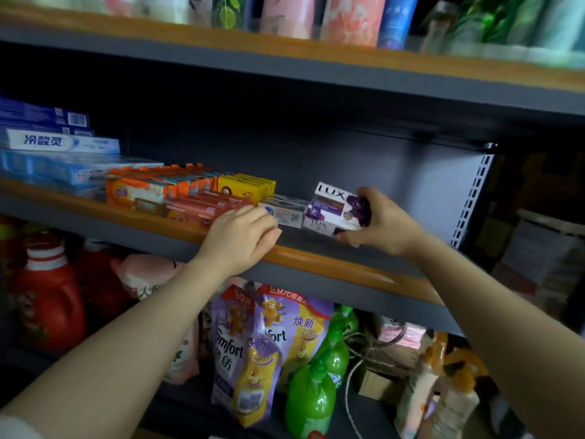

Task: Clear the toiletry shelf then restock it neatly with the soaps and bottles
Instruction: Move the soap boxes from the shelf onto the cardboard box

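The right hand (384,221) grips a purple soap box (337,209) on the shelf (316,259). The left hand (242,237), fingers relaxed, rests at the shelf edge beside a white box (286,212).

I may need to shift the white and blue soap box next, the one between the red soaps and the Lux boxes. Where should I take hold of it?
Pinch the white and blue soap box by its front end, thumb on top and fingers beneath, coming straight in from the shelf's open front. Its long sides are hemmed in by the red soap packs and the Lux boxes held by the right hand, so only the front end is likely free.
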`<move>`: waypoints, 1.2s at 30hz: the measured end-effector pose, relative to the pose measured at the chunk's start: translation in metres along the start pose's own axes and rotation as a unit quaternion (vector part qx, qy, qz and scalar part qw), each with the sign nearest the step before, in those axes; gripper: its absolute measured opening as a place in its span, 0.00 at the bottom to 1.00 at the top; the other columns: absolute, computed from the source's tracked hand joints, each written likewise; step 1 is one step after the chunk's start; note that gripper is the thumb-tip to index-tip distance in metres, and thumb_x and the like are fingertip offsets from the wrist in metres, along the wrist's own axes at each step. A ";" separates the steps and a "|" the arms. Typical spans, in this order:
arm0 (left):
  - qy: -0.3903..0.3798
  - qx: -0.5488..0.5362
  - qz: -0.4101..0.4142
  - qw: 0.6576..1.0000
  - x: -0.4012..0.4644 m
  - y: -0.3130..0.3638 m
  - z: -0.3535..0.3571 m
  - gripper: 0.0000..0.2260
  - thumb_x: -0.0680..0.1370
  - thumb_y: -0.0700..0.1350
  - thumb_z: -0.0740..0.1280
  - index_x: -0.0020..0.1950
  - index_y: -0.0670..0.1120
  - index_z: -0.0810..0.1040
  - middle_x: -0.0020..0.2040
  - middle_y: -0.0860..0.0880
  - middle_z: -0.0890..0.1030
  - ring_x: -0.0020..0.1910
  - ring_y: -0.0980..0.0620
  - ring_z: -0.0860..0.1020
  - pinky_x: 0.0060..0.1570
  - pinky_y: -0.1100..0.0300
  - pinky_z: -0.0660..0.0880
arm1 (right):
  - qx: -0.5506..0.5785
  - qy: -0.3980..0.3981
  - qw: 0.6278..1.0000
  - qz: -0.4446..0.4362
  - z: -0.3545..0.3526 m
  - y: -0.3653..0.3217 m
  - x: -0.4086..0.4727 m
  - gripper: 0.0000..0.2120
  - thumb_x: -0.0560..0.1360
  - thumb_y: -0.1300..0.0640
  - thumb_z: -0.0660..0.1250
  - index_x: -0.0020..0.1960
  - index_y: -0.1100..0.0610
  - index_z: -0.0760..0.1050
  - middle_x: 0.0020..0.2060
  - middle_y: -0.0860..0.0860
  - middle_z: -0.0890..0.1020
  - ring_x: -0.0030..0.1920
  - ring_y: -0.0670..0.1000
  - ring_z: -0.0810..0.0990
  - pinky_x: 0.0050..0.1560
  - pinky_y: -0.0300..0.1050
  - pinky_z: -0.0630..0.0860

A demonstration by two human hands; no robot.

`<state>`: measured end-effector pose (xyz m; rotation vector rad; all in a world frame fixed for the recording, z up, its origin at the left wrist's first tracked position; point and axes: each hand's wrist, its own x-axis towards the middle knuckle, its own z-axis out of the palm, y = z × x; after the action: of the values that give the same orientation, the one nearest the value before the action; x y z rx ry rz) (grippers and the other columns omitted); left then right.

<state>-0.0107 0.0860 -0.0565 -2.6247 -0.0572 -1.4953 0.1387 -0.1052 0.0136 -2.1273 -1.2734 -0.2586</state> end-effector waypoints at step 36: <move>0.045 -0.486 -0.272 0.829 -0.068 0.088 -0.069 0.19 0.69 0.39 0.74 0.53 0.58 0.74 0.50 0.58 0.81 0.51 0.60 0.79 0.49 0.64 0.75 | 0.291 0.032 0.955 -0.046 0.032 -0.045 -0.138 0.18 0.68 0.66 0.73 0.52 0.50 0.72 0.47 0.47 0.83 0.48 0.47 0.83 0.50 0.39 0.78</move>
<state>-0.0961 -0.0076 -0.0877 -3.5110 -0.0416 -2.3076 0.0254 -0.1702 -0.0564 -1.5485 -1.2259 0.0137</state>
